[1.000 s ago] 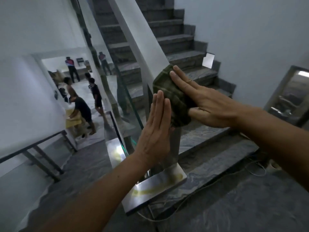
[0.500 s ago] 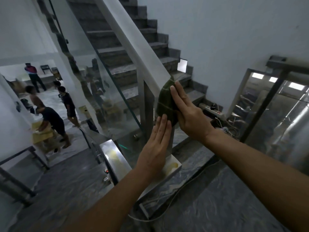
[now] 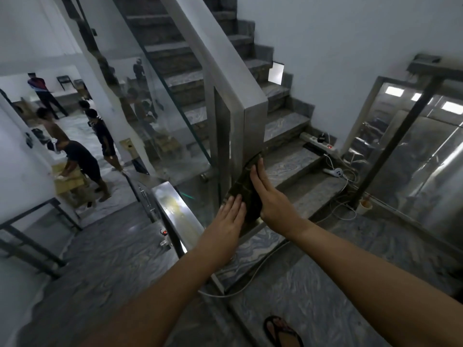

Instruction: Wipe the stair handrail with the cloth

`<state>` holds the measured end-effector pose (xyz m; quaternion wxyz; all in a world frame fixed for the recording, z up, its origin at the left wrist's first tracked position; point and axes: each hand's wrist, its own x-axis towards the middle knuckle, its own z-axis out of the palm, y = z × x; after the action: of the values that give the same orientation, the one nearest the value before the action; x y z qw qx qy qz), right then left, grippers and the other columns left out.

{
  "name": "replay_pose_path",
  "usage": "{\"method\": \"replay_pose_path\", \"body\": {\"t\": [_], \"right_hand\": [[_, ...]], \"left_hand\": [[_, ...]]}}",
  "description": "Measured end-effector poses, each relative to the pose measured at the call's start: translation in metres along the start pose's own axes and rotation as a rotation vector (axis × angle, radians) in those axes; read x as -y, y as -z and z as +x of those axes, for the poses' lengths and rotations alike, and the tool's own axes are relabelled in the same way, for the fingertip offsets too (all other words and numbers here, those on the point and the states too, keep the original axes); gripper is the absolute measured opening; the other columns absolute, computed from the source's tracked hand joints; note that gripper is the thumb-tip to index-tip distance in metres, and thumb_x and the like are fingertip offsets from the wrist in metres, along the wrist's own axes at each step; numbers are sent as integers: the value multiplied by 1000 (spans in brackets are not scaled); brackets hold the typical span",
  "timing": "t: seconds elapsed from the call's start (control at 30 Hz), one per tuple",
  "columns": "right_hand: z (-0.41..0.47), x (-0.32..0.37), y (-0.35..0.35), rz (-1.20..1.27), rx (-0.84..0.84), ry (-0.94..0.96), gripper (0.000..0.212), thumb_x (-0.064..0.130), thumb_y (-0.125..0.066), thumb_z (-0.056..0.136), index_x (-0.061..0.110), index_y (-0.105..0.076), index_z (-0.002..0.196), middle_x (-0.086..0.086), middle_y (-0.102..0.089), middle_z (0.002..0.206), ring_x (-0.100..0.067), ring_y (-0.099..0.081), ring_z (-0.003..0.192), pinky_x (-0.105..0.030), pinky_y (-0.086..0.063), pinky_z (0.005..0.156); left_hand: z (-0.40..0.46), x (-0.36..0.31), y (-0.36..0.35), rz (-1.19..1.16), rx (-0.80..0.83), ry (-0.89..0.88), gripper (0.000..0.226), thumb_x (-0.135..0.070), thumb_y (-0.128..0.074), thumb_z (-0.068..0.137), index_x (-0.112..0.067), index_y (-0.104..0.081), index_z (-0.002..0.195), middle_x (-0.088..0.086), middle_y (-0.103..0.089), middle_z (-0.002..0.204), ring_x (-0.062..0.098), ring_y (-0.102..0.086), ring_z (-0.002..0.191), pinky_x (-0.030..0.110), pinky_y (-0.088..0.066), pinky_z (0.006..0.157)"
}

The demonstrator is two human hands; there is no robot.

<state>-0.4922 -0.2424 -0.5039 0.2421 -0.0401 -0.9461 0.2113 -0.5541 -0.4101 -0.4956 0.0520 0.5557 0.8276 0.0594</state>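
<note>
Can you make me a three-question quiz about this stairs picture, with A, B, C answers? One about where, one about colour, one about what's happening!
1. Where is the cloth?
A. on the post under the handrail
B. on the floor
C. on a step

2. What colour is the cloth?
A. white
B. dark green
C. red

3. How are the hands?
A. in fists
B. hanging free
C. flat, fingers straight

Answers: 1 A, it is pressed low against the post. 2 B, it looks dark green. 3 C, the left hand and right hand lie open on it.
</note>
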Motion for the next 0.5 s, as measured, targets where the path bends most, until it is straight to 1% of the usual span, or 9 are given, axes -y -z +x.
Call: {"method": "replay_pose_path", "body": {"t": [0.03, 0.07, 0.1, 0.17, 0.2, 0.23, 0.3, 0.37, 0.5], "right_hand": [[-5, -1, -5, 0, 27, -26, 79, -7, -47, 87, 9, -4, 152, -9, 13, 160, -27, -21, 145, -6, -31, 91], [-10, -3, -9, -8, 58, -47, 80, -9, -45, 85, 9, -4, 152, -9, 13, 160, -27, -17, 146, -7, -29, 92], [-16, -4, -13, -23, 95, -68, 80, -9, -44, 85, 9, -4, 152, -8, 14, 159, -27, -12, 147, -11, -31, 94], [-25, -8, -22, -50, 189, -138, 81, -8, -43, 86, 13, 0, 152, -2, 20, 157, -25, -1, 148, -25, -36, 102], [-30, -11, -26, -70, 244, -185, 82, -7, -42, 86, 15, 1, 151, 1, 23, 155, -26, 4, 148, -32, -34, 109], [-32, -14, -30, -105, 311, -233, 82, -7, -42, 85, 15, 1, 152, 2, 23, 155, -28, 7, 148, -38, -28, 115], [-34, -16, -33, -225, 461, -299, 82, -4, -44, 84, 16, -2, 152, -2, 15, 159, -33, 9, 147, -46, -11, 120], [-35, -16, -33, -289, 531, -320, 83, 2, -49, 83, 17, -5, 152, -5, 5, 162, -34, 8, 147, -51, -2, 119], [-38, -19, -34, -276, 518, -321, 85, 10, -52, 81, 19, -7, 152, -4, 0, 163, -26, 6, 148, -53, 0, 119]], "left_hand": [[-2, 0, -2, 12, 44, 8, 76, -5, -42, 96, -9, 12, 150, 9, 23, 158, 23, 22, 146, 30, 12, 115], [-4, 1, -5, 31, 95, 20, 76, -5, -42, 95, -8, 10, 150, 11, 19, 159, 24, 18, 147, 31, 10, 116], [-6, 2, -8, 46, 141, 31, 76, -5, -43, 95, -8, 9, 151, 12, 17, 160, 26, 16, 148, 32, 8, 117], [-7, 1, -13, 46, 210, 45, 76, -3, -44, 94, -7, 5, 151, 14, 14, 161, 27, 14, 149, 35, 5, 119], [-6, -1, -16, 36, 236, 54, 74, -1, -43, 94, -6, 4, 151, 15, 13, 161, 28, 13, 149, 37, 4, 120], [-5, -2, -19, 24, 257, 66, 73, 0, -42, 93, -5, 3, 151, 16, 11, 161, 29, 12, 149, 38, 2, 120], [-3, -5, -26, 0, 293, 96, 73, -2, -42, 94, -3, 3, 151, 17, 11, 161, 30, 12, 149, 40, 2, 121], [-1, -6, -35, -9, 308, 120, 74, -11, -43, 96, -3, 6, 150, 17, 14, 160, 30, 16, 148, 42, 4, 122], [-9, -1, -48, 6, 265, 126, 82, -51, -33, 97, -5, 10, 150, 15, 20, 159, 27, 21, 146, 40, 11, 120]]}}
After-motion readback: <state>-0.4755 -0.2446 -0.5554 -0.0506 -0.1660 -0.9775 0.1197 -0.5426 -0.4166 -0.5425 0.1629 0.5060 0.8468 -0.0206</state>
